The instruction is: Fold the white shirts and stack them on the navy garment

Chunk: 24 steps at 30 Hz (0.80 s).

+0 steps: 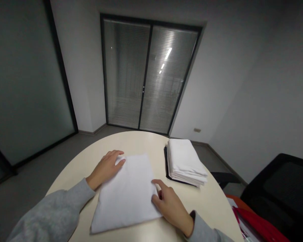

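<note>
A folded white cloth (130, 191) lies flat in front of me on the round table. My left hand (106, 168) rests at the cloth's far left corner, fingers stretched and thumb apart over its edge. On the opposite side, my right hand (171, 205) touches the right edge. Its index finger and thumb are spread apart, while the other fingers curl under and are partly hidden. Neither hand visibly grips the fabric. To the right sits a stack of folded white cloths (185, 158), with a black folded piece (168, 168) at its bottom.
The cream round table (138, 141) has a curved edge. At the lower right stands a black mesh chair (280, 188) with red fabric (260, 223) on or by it. Beyond are glass doors (146, 74) with blinds and a frosted glass panel (25, 77).
</note>
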Tool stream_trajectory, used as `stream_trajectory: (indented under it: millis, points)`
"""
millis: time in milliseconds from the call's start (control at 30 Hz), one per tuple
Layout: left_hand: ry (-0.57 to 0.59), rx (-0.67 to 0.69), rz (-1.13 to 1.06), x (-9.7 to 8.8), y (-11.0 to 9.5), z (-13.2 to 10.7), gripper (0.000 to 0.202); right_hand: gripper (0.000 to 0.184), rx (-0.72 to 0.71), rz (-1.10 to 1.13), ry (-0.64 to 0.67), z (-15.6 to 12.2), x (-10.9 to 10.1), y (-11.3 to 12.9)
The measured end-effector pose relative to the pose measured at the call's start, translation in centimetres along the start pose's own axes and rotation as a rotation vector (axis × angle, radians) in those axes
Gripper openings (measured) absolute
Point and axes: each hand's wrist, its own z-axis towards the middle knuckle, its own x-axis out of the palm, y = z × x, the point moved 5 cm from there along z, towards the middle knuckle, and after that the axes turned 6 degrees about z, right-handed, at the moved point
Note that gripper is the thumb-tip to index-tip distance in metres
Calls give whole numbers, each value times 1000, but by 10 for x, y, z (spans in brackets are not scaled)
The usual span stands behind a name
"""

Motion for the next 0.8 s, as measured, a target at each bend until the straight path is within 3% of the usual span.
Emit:
stream_trajectory:
  millis: [167, 300, 400, 533, 667, 800]
  points:
    - [159, -132, 294, 15, 15, -14, 65, 59, 27, -22, -22, 3, 0, 0]
    - [213, -232, 320, 18, 38, -8, 77, 63, 37, -6, -18, 5, -1, -1]
    - [201, -219, 257, 19, 47, -6, 75, 62, 37, -9, -19, 5, -2, -1]
    - [106, -181, 118, 17, 51, -3, 53, 60, 21, -17, -27, 4, -2, 0]
    - [7, -106, -77, 1, 31, 2, 30, 58, 9, -25, -25, 3, 0, 0]
    - [-55, -6, -333, -52, -28, -7, 25, 70, -18, 138, -93, 5, -1, -5]
